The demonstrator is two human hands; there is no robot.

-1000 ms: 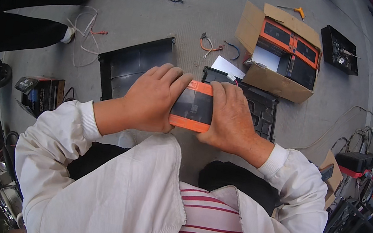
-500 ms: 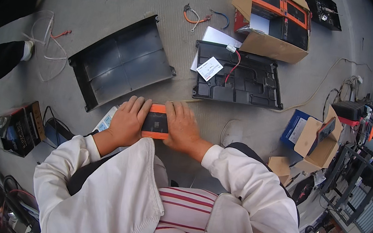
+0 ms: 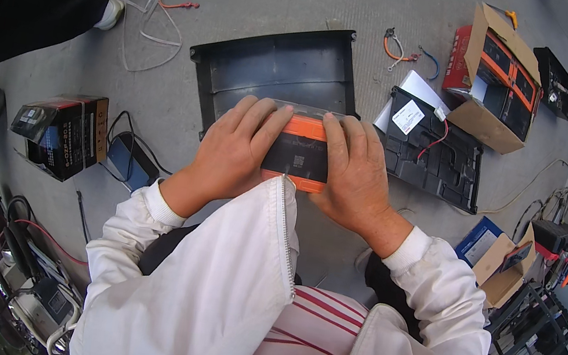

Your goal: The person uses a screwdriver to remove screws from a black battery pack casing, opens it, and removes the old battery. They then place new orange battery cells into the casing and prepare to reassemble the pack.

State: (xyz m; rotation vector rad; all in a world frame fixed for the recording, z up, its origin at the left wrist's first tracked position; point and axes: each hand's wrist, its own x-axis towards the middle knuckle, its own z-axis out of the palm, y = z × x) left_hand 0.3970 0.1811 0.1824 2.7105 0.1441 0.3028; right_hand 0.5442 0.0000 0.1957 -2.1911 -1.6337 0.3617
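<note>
Between my two hands is a black battery (image 3: 298, 156) with orange bands along its far and near edges. My left hand (image 3: 233, 146) grips its left side and my right hand (image 3: 357, 173) its right side, fingers curled over the far edge. It is held in front of my open jacket, overlapping the near edge of a black plastic tray (image 3: 283, 66) on the floor. The hands and battery hide part of that tray. To the right lies a black ribbed cover (image 3: 459, 174) with a white label (image 3: 408, 117) and a red wire (image 3: 435, 143).
A cardboard box (image 3: 489, 124) with similar orange-and-black batteries stands at far right. Short cables (image 3: 393, 50) and a white strap (image 3: 146, 22) lie on the floor. A black box (image 3: 64, 135) sits at left, another open carton (image 3: 507, 269) at right. Someone's leg (image 3: 55, 30) shows far left.
My hands have raised the battery nearer to me, so it looks larger. The view has turned, shifting the tray, cover and box to the right. My grip stays on both sides.
</note>
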